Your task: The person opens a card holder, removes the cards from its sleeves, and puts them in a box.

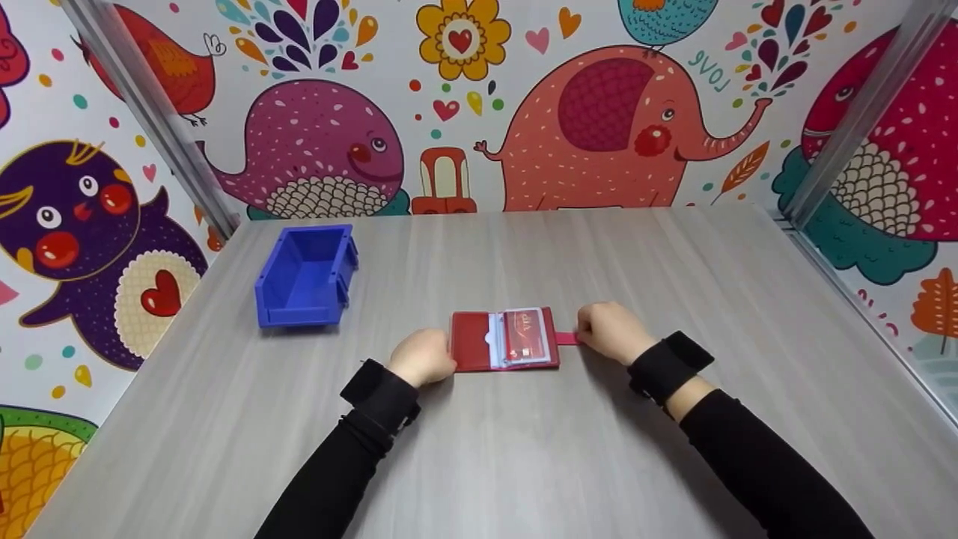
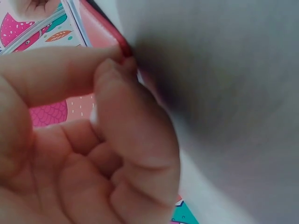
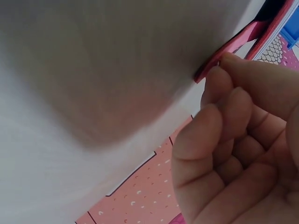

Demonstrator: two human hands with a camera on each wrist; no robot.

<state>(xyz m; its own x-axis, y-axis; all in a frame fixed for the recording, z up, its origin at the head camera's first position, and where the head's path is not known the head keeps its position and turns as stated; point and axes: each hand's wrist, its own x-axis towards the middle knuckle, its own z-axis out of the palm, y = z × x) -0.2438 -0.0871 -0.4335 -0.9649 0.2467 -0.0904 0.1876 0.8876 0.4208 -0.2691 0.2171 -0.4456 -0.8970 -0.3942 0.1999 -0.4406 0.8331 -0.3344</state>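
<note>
A red card holder [image 1: 471, 343] lies spread open on the table, with clear plastic sleeves and a red card [image 1: 525, 335] showing on its right half. My left hand [image 1: 423, 355] pinches the holder's left edge; in the left wrist view, thumb and forefinger meet on the red cover's corner [image 2: 122, 44]. On the other side, my right hand [image 1: 615, 331] pinches the pink strap [image 1: 567, 338] that sticks out from the holder's right edge. The right wrist view has that strap [image 3: 233, 44] between thumb and forefinger, its tip poking out past them.
A blue plastic bin [image 1: 303, 277] stands at the back left of the grey wood-grain table [image 1: 509, 457]. Walls printed with cartoon animals [image 1: 591, 135] rise behind and at both sides, joined by metal corner posts [image 1: 861, 112].
</note>
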